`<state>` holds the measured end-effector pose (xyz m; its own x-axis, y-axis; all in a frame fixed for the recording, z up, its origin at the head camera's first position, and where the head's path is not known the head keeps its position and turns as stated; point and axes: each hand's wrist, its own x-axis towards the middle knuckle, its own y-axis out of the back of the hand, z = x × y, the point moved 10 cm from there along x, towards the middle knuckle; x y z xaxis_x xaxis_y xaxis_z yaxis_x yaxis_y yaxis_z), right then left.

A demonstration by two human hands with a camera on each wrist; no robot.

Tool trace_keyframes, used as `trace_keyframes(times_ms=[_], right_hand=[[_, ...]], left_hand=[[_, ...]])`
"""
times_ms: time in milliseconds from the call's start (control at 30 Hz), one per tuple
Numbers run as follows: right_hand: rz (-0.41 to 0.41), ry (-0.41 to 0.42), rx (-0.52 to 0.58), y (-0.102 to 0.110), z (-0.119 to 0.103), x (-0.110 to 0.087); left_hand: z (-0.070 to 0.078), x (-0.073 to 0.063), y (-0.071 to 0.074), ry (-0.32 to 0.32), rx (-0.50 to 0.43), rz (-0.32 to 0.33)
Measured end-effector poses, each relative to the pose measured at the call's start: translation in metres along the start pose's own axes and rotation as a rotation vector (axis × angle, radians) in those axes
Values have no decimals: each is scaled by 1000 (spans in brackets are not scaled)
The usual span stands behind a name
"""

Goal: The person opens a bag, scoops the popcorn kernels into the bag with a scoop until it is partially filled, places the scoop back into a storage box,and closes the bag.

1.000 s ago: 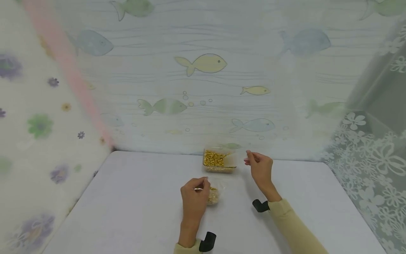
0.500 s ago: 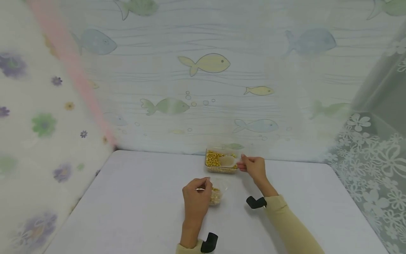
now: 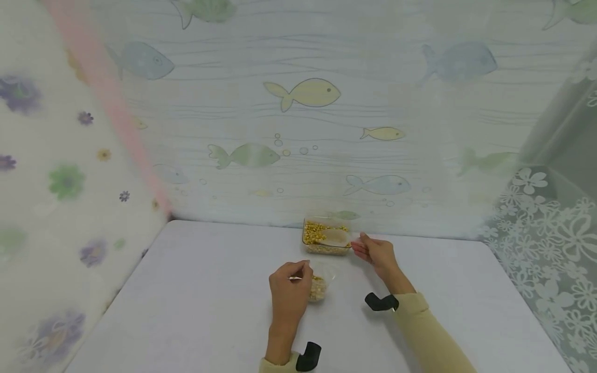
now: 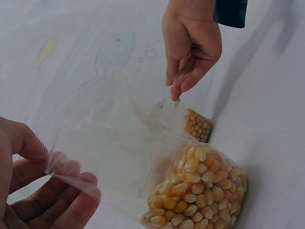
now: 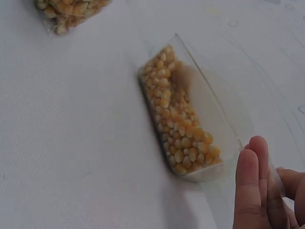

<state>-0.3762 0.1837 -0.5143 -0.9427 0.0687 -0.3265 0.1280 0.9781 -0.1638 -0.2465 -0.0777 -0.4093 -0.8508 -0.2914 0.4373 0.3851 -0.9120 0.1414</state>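
Observation:
My left hand [image 3: 289,290] pinches the top edge of a clear plastic bag [image 3: 318,291] and holds its mouth up. Corn kernels [image 4: 202,191] fill the lower part of the bag, which stands on the table. Behind it is a clear rectangular container [image 3: 326,250] of yellow corn kernels [image 5: 164,102]. My right hand [image 3: 380,259], at the container's right end, grips the handle of a whitish translucent scoop [image 3: 337,238]. The scoop's bowl lies down among the kernels inside the container. In the right wrist view, the fingers [image 5: 248,183] and thumb are around the handle, which is partly hidden.
A white-covered table [image 3: 196,290] carries the bag and container. Behind the container rises a fish-patterned curtain [image 3: 308,129]. A flowered sheet [image 3: 65,181] hangs at the left, and a lace-patterned one [image 3: 536,248] at the right.
My right hand has moved left and lower towards the container, bringing the scoop down into the kernels. In the last half second it shifted slightly back right. My left hand keeps its pinch on the bag.

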Motion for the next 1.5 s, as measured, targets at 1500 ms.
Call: trace_keyframes(times_ms=[1500], right_hand=[[-76, -44, 183, -2, 16, -62]], left_hand=[[3, -1, -1, 6, 51, -1]])
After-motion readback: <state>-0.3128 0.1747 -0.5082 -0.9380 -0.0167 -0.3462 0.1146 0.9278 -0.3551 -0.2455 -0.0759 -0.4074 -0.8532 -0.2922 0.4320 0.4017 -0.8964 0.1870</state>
